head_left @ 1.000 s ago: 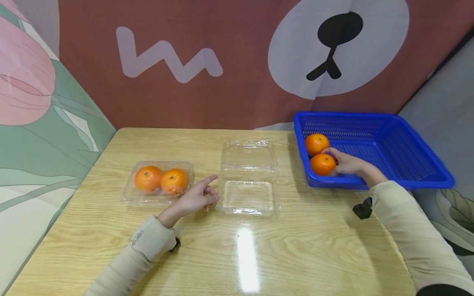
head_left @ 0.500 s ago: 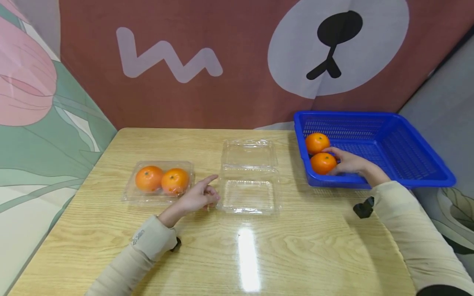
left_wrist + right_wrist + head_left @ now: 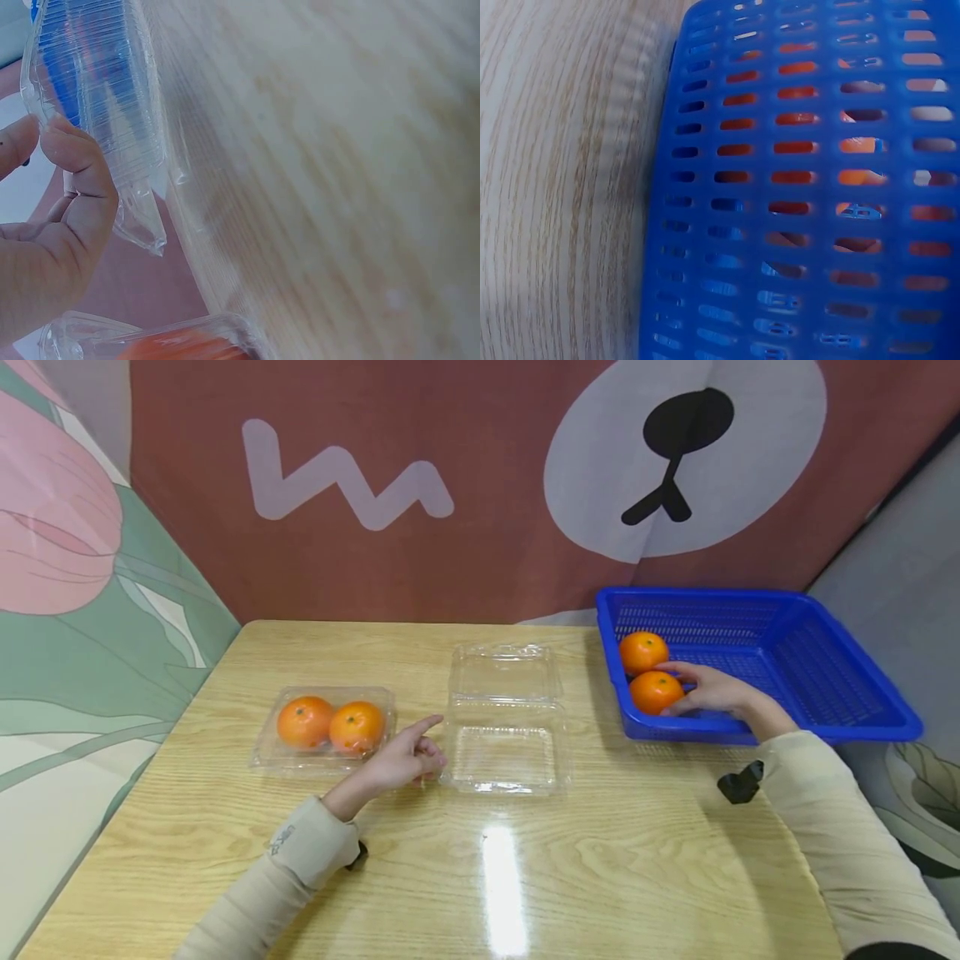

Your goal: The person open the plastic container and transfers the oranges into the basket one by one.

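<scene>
On the table's middle lies a clear plastic clamshell box [image 3: 504, 756], its lid folded back toward the wall. My left hand [image 3: 401, 760] pinches its left rim between thumb and a curled finger, as the left wrist view shows. Inside the blue basket [image 3: 840, 727], my right hand [image 3: 712, 691] holds the nearer orange [image 3: 656, 693] with fingers on its right side. A second orange [image 3: 643, 652] sits just behind that one. In the right wrist view the basket wall [image 3: 817, 157] hides most of the hand and fruit; orange shows through its slots.
A closed clear box [image 3: 262, 752] with two oranges [image 3: 305, 722] stands left of my left hand. The wooden table [image 3: 600, 877] ends at a printed cloth wall [image 3: 495, 568]. The basket stands at the table's back right.
The right wrist has shifted very slightly to the right, fingers still on the nearer orange. The left hand and both boxes stay in place.
</scene>
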A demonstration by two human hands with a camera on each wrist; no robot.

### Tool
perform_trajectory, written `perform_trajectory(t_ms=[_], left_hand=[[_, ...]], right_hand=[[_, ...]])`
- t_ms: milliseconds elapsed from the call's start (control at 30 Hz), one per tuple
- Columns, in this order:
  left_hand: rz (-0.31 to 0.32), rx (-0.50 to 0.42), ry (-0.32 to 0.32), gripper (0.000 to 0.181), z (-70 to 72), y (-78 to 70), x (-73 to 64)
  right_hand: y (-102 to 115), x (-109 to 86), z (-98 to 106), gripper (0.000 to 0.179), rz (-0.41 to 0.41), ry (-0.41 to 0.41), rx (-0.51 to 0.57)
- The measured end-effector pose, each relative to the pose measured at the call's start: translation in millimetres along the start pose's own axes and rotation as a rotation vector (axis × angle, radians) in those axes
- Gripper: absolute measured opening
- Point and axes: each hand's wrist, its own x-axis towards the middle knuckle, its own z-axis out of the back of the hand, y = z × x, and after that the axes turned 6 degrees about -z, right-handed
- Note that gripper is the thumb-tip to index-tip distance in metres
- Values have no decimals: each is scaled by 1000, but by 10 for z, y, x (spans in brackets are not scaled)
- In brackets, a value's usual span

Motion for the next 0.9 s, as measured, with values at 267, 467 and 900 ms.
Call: perform_trajectory(t_ms=[267,467,900], left_hand=[[-17,-3,7,69,-2,17,9],[-25,1,6,68,-5,-10,-6],[-17,-1,3,68,-5,-13,-6]], right_hand=[[-10,-62,38,81,-13,-34,-13],[14,-94,37,81,-13,-44,-2],[87,-154,36,77,-14,-103,43]])
